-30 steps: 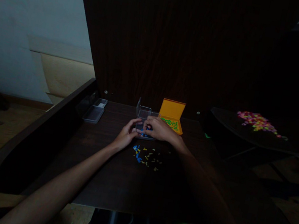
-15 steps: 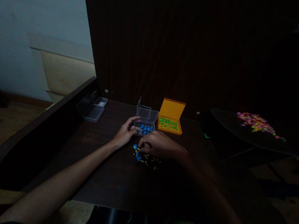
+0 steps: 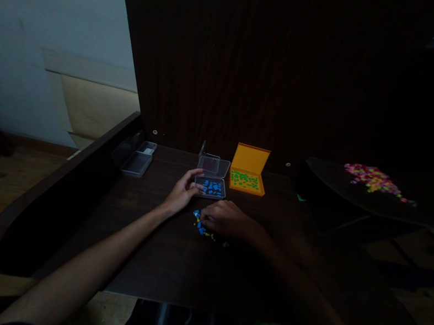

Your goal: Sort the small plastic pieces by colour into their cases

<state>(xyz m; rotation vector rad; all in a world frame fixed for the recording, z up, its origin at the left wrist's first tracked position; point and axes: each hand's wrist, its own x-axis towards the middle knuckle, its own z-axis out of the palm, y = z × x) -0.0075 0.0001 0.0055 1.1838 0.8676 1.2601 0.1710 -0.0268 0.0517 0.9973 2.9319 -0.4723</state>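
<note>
Left hand, grip spread, touches the clear box; right hand at loose pieces; its grip I cannot tell.

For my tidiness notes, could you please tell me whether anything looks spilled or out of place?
Small blue and yellow pieces lie scattered on the dark wooden desktop, whereas similar blue ones sit inside the open clear plastic box.

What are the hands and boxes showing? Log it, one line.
left hand: at middle box | right hand: at loose pieces | middle box: open, blue pieces inside | orange box: open, green pieces inside
</note>
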